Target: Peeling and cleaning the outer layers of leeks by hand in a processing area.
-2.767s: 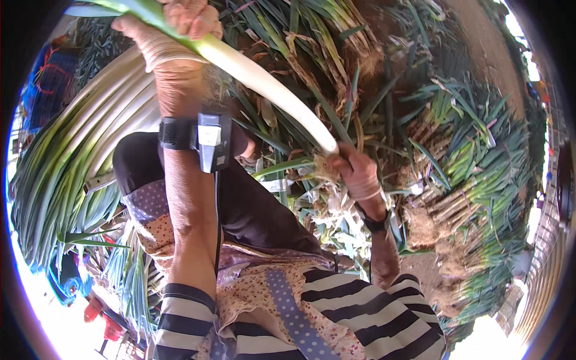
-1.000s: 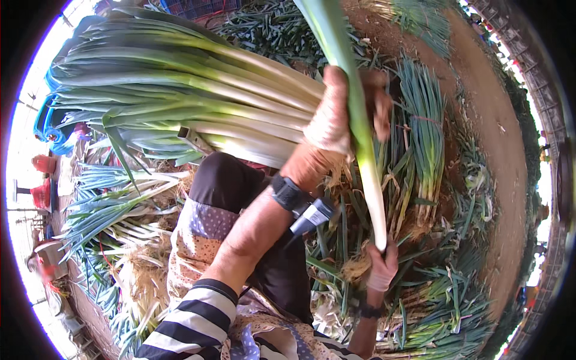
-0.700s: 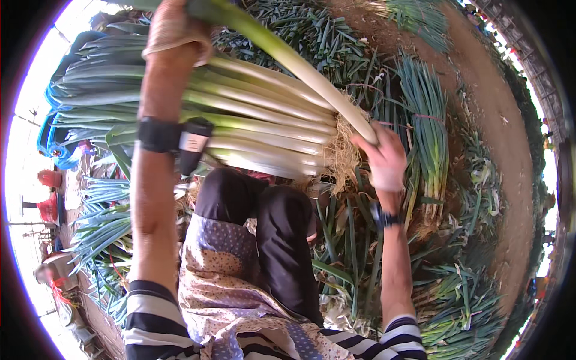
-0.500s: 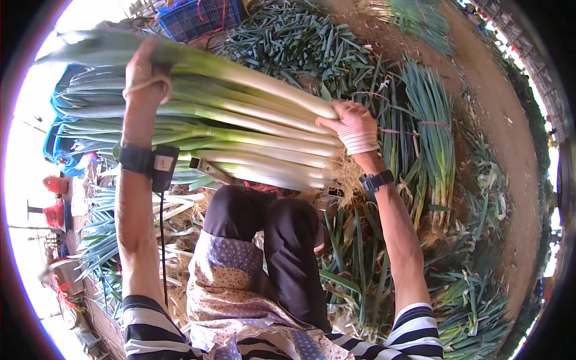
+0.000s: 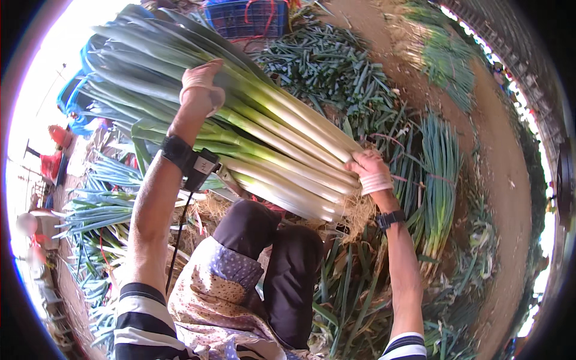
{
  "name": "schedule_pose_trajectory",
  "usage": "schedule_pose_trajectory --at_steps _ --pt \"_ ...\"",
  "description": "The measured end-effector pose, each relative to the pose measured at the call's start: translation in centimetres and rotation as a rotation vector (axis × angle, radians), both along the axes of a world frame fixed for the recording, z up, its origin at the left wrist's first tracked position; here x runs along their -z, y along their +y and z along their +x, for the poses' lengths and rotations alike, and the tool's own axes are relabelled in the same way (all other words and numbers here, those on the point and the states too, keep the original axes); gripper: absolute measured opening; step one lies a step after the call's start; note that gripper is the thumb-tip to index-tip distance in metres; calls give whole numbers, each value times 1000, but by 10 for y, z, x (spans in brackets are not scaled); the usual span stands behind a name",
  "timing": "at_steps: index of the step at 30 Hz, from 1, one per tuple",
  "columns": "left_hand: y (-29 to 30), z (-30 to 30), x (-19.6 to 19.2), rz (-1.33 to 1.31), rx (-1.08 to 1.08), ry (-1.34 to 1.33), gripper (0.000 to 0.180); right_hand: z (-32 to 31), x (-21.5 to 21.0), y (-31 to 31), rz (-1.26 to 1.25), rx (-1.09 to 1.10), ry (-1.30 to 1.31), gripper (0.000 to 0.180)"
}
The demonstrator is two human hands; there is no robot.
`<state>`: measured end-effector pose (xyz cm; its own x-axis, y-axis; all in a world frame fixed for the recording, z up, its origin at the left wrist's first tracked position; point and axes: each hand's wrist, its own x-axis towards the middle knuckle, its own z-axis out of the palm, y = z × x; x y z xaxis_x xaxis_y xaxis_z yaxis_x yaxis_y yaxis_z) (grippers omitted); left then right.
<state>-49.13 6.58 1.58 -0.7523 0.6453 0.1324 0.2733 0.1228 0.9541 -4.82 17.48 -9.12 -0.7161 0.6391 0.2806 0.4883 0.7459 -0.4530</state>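
Note:
A thick row of leeks (image 5: 288, 144) lies slantwise across my lap, green leaves to the far left and white shanks with stringy roots (image 5: 358, 217) to the right. My left hand (image 5: 203, 84), with a pale band around it, is closed on the leaves, its fingertips partly sunk among them. At the root end, the fingers of my right hand (image 5: 371, 168) are bent around the white end of the farthest leeks. A pale wrap covers that palm too.
Cut leek leaves (image 5: 327, 60) are heaped beyond the row. Tied leek bundles (image 5: 441, 180) lie to the right, and a blue crate (image 5: 246, 18) stands at the far side. More leeks (image 5: 102, 207) lie on the left, near a red container (image 5: 53, 165).
The far leek has come down against the row. My left hand has shifted right and nearer along the leaves; my right hand stays at the root end. The whole view has turned somewhat.

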Motion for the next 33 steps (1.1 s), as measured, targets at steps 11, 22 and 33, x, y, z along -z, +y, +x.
schedule_pose_trajectory --at_steps 11,22,33 --pt "-19 93 -14 -40 360 1453 33 -5 -14 -6 207 -23 -147 30" --pt "5 120 -3 -601 501 1448 46 26 -12 -14 -698 268 369 22" --pt "14 111 11 -622 432 1534 47 18 -9 -15 -140 309 328 10"
